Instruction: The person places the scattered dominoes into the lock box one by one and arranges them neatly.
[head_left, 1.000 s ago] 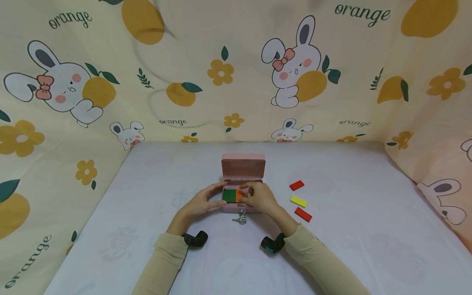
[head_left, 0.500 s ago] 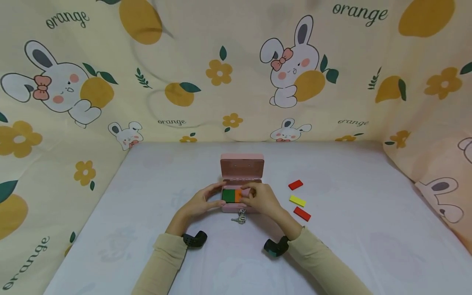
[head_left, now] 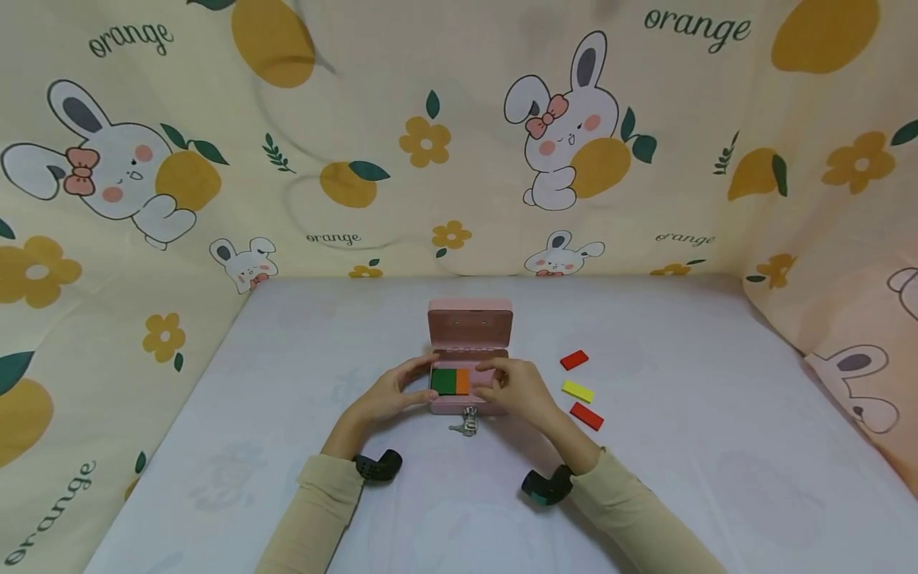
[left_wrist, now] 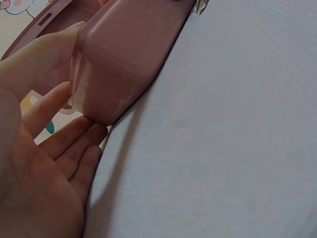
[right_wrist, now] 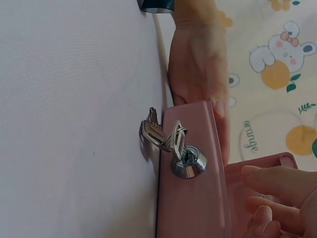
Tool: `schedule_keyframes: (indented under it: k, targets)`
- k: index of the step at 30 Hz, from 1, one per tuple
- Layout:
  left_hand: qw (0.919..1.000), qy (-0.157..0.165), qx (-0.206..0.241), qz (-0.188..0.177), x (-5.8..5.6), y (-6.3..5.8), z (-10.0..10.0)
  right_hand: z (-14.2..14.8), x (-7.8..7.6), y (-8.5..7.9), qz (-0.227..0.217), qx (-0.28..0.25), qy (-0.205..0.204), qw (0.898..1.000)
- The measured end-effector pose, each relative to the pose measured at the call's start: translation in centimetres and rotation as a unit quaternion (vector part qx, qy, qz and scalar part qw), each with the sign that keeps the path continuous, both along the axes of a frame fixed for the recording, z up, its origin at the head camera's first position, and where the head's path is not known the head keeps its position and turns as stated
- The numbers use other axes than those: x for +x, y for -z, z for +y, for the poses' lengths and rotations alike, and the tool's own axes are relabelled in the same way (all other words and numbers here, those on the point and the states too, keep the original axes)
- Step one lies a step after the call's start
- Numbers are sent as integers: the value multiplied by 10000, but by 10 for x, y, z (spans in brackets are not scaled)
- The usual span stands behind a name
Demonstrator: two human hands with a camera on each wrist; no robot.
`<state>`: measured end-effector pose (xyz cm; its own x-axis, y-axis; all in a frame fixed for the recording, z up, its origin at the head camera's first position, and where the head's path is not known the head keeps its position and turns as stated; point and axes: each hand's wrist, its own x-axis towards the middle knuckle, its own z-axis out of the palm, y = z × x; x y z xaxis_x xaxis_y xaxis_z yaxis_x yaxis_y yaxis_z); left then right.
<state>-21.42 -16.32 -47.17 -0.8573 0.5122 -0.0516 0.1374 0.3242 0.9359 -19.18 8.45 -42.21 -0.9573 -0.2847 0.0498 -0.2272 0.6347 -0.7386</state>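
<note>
A small pink metal box point(head_left: 446, 407) stands on the table, its lid point(head_left: 470, 328) raised at the back. Inside at the left lie green blocks point(head_left: 444, 381), with an orange block point(head_left: 462, 382) beside them. My left hand point(head_left: 385, 396) holds the box's left end, thumb at the front rim and fingers reaching around the side. My right hand point(head_left: 519, 392) hovers over the right part of the box, its fingers loosely bent and holding nothing. In the right wrist view, keys point(right_wrist: 154, 134) hang from the lock point(right_wrist: 189, 164) on the box's front.
To the right of the box lie a red block point(head_left: 574, 360), a yellow block point(head_left: 578, 391) and another red block point(head_left: 587, 416) on the white tablecloth point(head_left: 688, 446). A printed curtain point(head_left: 473, 48) rises behind and along both sides. Each wrist wears a black camera.
My right hand's fingers have let go of the orange block and drawn back to the right, leaving it beside the green ones. My left hand stays on the box.
</note>
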Motion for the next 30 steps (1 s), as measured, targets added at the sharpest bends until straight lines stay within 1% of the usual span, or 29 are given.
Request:
schedule_keyframes:
  k: [5,11,15,21,26,30]
  targets:
    - [10000,32,60,-24,1,-1,0,6,3,-1,-170,-79,92,9998]
    - [10000,27,60,2,3,-4,1,14,5,-3,-144,-132,152,9997]
    - [10000,4,33,12,2,-4,1,20,6,-5,-149,-158,275,9994]
    - [9998,52,162,53,0,-4,3,33,7,-9,-153,-290,516,9981]
    - [9997,98,202,110,0,-3,2,44,8,-6,-307,-408,650,9966]
    - [9997,91,207,72,2,-2,1,51,9,-3,-455,-514,787,9945]
